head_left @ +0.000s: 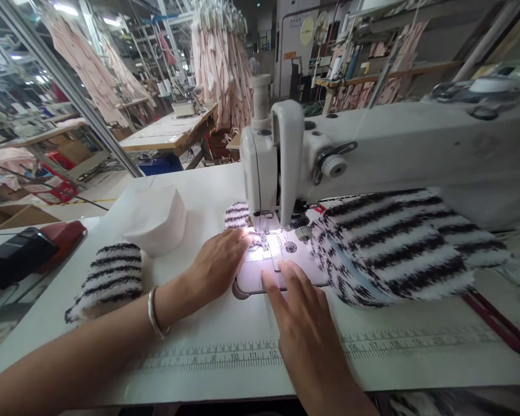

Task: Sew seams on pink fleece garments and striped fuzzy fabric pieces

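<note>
Through the head camera I watch the left hand (219, 260), its fingers bunched by the presser foot (266, 247) at the striped piece (237, 215); I cannot tell whether they pinch it or only press it. The piece lies just left of the foot, partly hidden behind the hand and the machine (381, 144). On my view's nearer side, the right hand (305, 315) is loosely spread, fingers apart, the tips on the plate (252, 277) in front of the foot, with nothing visible in its grasp.

A bracelet (156, 313) circles the left wrist. Beyond that forearm I see a striped stack (118, 271) and, just behind it, a white block (160, 222). To the right of the plate, a larger striped pile (398, 248) lies under the machine's arm, with a dark red handle (498, 323) at its near right edge. A ruler (216, 357) runs along the table (208, 387) and passes beneath the right hand. Farther out stand a bench (169, 134) and hanging pink garments (223, 69).
</note>
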`<act>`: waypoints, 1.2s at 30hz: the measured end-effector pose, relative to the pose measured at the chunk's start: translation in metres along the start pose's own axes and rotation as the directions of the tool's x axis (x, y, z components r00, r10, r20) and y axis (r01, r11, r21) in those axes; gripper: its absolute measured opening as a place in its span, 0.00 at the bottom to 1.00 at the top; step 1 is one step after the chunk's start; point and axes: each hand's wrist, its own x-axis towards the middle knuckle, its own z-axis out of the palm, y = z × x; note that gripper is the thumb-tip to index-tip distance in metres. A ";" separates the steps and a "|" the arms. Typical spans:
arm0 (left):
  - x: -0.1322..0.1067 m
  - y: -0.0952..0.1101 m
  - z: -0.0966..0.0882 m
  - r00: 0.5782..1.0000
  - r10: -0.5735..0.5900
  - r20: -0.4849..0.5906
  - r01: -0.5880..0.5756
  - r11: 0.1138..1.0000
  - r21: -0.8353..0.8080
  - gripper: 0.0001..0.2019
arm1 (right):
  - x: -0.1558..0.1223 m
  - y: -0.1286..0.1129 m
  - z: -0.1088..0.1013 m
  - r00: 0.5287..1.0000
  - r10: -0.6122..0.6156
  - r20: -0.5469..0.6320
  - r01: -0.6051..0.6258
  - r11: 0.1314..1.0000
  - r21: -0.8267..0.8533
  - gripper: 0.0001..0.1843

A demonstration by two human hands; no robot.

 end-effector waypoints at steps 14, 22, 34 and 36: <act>0.017 0.012 -0.004 0.976 -0.148 0.158 0.132 0.985 0.108 0.09 | 0.004 0.004 0.000 0.993 -0.085 -0.088 0.086 0.996 0.008 0.28; -0.026 0.022 -0.022 0.956 -0.258 0.137 0.265 0.964 -0.034 0.12 | -0.005 -0.013 -0.005 0.986 0.009 -0.166 0.034 0.967 0.251 0.14; -0.099 0.080 -0.031 0.534 -0.838 0.113 0.255 0.033 -0.966 0.20 | 0.009 -0.074 -0.048 0.911 -0.260 -0.321 0.362 0.876 0.318 0.09; -0.100 0.075 -0.030 0.523 -0.843 0.126 0.241 0.005 -0.971 0.17 | 0.002 -0.058 -0.041 0.927 -0.211 -0.309 0.308 0.900 0.309 0.10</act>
